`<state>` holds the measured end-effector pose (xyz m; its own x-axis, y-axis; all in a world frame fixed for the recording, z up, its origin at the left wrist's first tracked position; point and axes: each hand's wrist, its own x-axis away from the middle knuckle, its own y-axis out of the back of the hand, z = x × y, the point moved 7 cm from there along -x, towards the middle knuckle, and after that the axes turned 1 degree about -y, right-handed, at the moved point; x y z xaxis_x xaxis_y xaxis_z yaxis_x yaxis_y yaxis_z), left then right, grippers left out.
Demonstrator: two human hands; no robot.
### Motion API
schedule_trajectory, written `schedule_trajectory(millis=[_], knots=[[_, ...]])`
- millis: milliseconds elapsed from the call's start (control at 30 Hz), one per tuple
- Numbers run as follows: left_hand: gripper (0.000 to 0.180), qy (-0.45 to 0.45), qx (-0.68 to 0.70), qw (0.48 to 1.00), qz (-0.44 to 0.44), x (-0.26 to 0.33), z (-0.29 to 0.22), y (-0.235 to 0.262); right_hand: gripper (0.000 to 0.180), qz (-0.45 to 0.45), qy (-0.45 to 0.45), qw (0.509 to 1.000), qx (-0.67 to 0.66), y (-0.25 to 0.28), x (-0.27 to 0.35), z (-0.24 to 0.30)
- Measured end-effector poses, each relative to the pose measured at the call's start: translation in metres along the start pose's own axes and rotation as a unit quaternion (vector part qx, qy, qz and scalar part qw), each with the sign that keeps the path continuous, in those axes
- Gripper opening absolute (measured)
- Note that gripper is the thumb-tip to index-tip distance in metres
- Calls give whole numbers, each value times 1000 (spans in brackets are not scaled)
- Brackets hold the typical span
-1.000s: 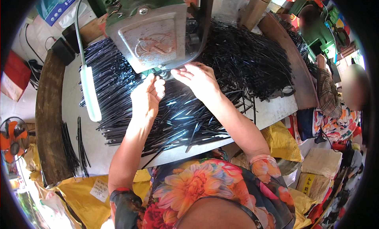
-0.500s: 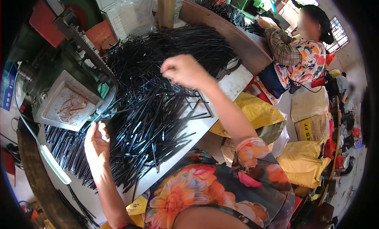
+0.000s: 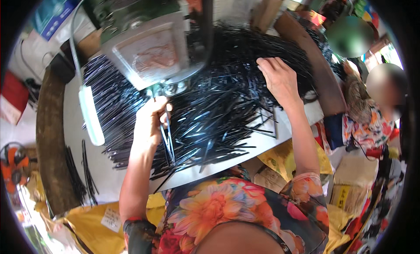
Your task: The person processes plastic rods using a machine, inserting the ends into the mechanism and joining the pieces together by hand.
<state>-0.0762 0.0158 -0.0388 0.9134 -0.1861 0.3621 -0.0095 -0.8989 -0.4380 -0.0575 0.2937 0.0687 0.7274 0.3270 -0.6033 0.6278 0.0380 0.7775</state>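
Under the machine head (image 3: pixel 148 48), a thin metal tool (image 3: pixel 167 140) is gripped by the left hand (image 3: pixel 148 122); at two o'clock, black strips (image 3: pixel 218 118) are pressed by the right hand (image 3: pixel 280 79), fingers spread. Fingertips could be nicked if the strips slide.

Glossy black strips (image 3: pixel 218 109) with pale glints cover the white tabletop (image 3: pixel 105 166). At twelve o'clock the sewing machine (image 3: pixel 148 48) is grey-silver, its upper body green. A white lamp tube (image 3: pixel 91 115) lies at nine o'clock. The blouse (image 3: pixel 218 210) at six o'clock bears orange, pink and red flowers on dark cloth. Yellow bags (image 3: pixel 94 221) sit at seven o'clock, an orange fan (image 3: pixel 11 166) at eight, and a blue box (image 3: pixel 54 11) at eleven.
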Motion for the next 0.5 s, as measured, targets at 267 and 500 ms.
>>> schedule_trajectory(millis=[267, 500], knots=[[15, -20, -85, 996, -32, 17, -9, 4, 14, 131, -23, 908, -396, -50, -30, 108], [23, -12, -87, 995, -49, 20, -11, 5, 18, 285, -222, 613, -703, -96, -31, 136]])
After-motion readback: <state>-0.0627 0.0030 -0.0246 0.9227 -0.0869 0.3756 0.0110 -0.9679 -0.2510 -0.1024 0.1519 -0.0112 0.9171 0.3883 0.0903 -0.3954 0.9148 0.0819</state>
